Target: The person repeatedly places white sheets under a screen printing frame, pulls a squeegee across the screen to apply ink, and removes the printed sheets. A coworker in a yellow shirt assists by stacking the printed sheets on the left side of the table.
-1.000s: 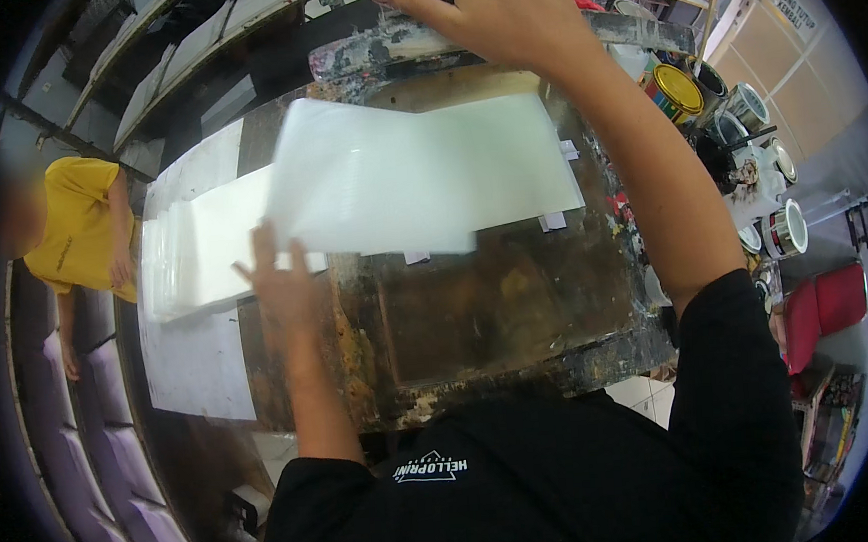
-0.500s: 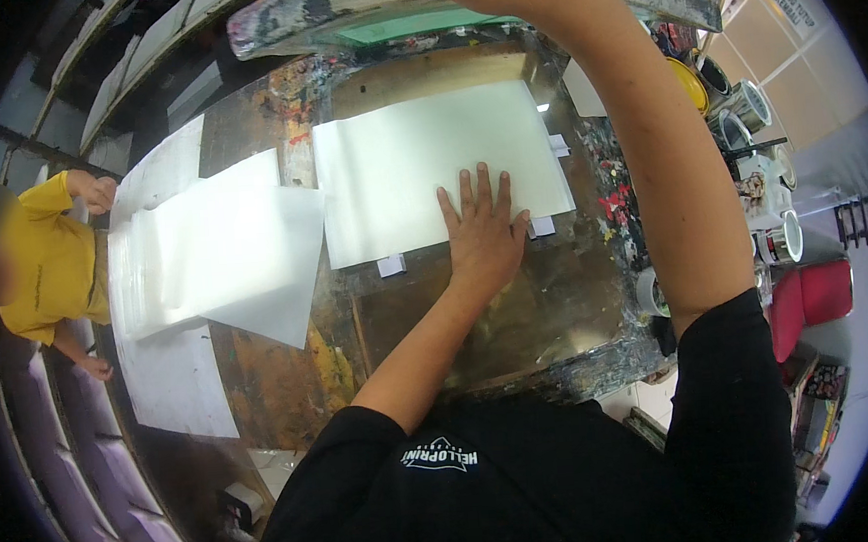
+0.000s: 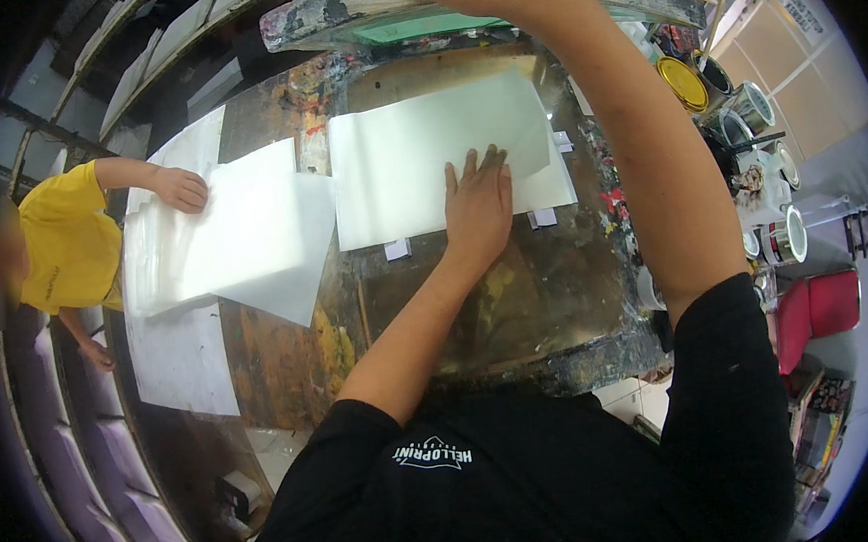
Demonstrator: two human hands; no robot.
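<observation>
My left hand (image 3: 479, 197) lies on a pale translucent sheet (image 3: 393, 174), its fingers stretched out toward the far side. The sheet's right part looks slightly raised, and a second white sheet edge (image 3: 548, 190) shows beneath it. Small white tabs (image 3: 398, 248) stick out at the sheet's near edge and right side. My right forearm (image 3: 632, 100) reaches up past the top edge of the picture, which cuts off the right hand. Close to that arm, a paint-stained frame with green mesh (image 3: 429, 26) stands raised over the far end of the table.
To the left, a co-worker's hand (image 3: 183, 190) rests on a stack of translucent sheets (image 3: 242, 223). The table (image 3: 291, 369) is stained with paint. Paint cans (image 3: 750, 108) line the right side, near a red chair (image 3: 819, 307). Racks (image 3: 118, 469) stand at the left.
The sheet under my left hand has lifted and shifted at its right side, showing another beneath. My left fingers have drawn closer together. The co-worker's hand has moved right onto the stack.
</observation>
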